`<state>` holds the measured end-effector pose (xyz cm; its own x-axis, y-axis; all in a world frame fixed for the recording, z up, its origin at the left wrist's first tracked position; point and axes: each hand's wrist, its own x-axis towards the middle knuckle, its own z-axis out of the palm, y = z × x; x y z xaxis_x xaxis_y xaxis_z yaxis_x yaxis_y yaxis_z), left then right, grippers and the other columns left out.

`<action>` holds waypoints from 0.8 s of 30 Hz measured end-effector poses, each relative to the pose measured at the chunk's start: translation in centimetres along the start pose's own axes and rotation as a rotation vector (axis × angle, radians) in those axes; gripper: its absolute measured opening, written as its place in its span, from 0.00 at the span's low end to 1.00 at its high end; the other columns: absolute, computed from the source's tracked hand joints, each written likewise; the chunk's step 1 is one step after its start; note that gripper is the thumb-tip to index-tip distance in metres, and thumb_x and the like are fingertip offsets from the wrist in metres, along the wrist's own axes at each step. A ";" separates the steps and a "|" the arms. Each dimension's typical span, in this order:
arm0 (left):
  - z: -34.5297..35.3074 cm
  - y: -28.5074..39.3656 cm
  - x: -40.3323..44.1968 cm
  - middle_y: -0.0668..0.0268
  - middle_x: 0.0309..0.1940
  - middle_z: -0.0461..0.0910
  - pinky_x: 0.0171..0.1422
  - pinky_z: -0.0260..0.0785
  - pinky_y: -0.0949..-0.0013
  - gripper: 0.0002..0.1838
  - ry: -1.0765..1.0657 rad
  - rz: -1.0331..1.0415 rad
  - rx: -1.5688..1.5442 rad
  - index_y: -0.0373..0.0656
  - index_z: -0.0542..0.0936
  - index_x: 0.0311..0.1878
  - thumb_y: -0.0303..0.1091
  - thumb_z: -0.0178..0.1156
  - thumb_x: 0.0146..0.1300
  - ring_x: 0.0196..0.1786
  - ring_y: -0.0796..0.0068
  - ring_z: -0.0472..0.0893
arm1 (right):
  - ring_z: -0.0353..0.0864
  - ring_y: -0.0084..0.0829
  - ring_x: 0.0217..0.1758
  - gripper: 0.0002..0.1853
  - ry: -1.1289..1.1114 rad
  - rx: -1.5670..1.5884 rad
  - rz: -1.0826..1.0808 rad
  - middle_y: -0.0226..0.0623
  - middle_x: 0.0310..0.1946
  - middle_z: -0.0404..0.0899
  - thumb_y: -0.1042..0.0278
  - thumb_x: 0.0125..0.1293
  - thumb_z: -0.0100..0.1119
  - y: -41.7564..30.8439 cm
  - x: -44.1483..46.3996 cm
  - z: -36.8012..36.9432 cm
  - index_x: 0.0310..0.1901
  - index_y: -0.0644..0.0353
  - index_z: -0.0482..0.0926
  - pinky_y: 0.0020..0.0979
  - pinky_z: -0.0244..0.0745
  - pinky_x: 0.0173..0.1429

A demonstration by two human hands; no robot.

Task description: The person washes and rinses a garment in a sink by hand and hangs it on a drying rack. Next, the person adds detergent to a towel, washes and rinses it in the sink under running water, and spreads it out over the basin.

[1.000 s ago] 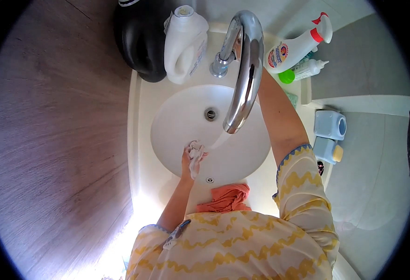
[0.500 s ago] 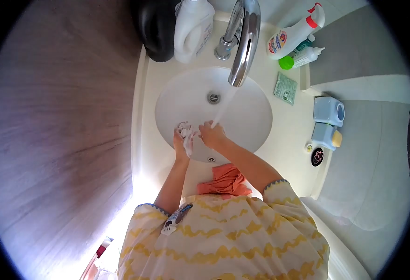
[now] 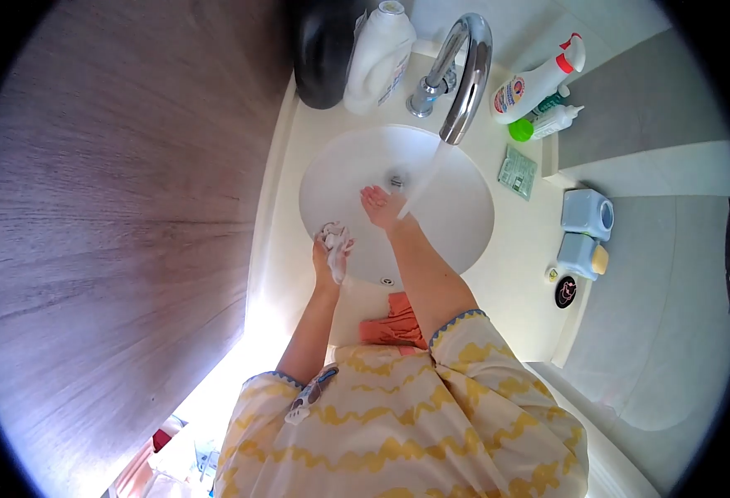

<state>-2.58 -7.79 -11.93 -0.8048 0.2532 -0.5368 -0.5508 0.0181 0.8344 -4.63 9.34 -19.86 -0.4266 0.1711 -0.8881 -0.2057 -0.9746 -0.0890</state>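
My left hand (image 3: 322, 267) is closed around a crumpled, wet-looking white cloth (image 3: 337, 247) at the left front of the white sink (image 3: 456, 232). Part of the cloth hangs down past my palm. Over the basin, my right hand (image 3: 382, 207) lies palm up and holds nothing, its fingers apart and slightly curled. A stream of water (image 3: 423, 183) falls from the chrome faucet (image 3: 469, 91) onto my right wrist. The drain (image 3: 396, 181) shows just beyond that hand.
An orange cloth (image 3: 391, 324) lies on the front counter edge by my body. A black container (image 3: 323, 58) and white jug (image 3: 379, 62) stand back left. A spray bottle (image 3: 531, 91), green packet (image 3: 518, 173) and light blue containers (image 3: 583, 212) line the right.
My right hand has moved further over the basin toward the drain and turned palm up, opening out. My left hand still holds the cloth in much the same place. The view has shifted slightly.
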 end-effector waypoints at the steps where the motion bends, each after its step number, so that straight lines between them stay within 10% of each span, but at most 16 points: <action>1: 0.3 0.3 -0.2 0.66 0.39 0.77 0.36 0.71 0.73 0.21 0.003 -0.008 0.005 0.44 0.67 0.55 0.34 0.61 0.60 0.36 0.74 0.81 | 0.75 0.44 0.51 0.29 -0.075 0.071 0.028 0.50 0.42 0.75 0.46 0.68 0.32 0.3 0.6 -0.9 0.46 0.69 0.70 0.39 0.73 0.55; 12: 11.4 -4.8 9.9 0.65 0.32 0.75 0.28 0.71 0.68 0.15 -0.116 -0.453 -0.465 0.46 0.71 0.48 0.31 0.58 0.58 0.28 0.70 0.77 | 0.65 0.45 0.63 0.29 0.173 0.074 -0.186 0.49 0.61 0.64 0.52 0.72 0.22 -5.1 -8.0 -7.4 0.58 0.69 0.63 0.41 0.60 0.67; 24: 14.6 -5.0 5.9 0.61 0.35 0.74 0.31 0.74 0.71 0.19 -0.011 -0.419 -0.014 0.42 0.67 0.51 0.37 0.56 0.59 0.30 0.69 0.77 | 0.63 0.42 0.66 0.26 0.097 0.098 -0.113 0.49 0.62 0.62 0.58 0.73 0.23 -5.3 -9.6 -9.4 0.60 0.68 0.63 0.39 0.59 0.69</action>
<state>-1.34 7.75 -17.39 -0.5080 0.2374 -0.8280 -0.8332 0.1085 0.5423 8.86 11.47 -15.09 -0.3100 0.2592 -0.9147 -0.3345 -0.9303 -0.1503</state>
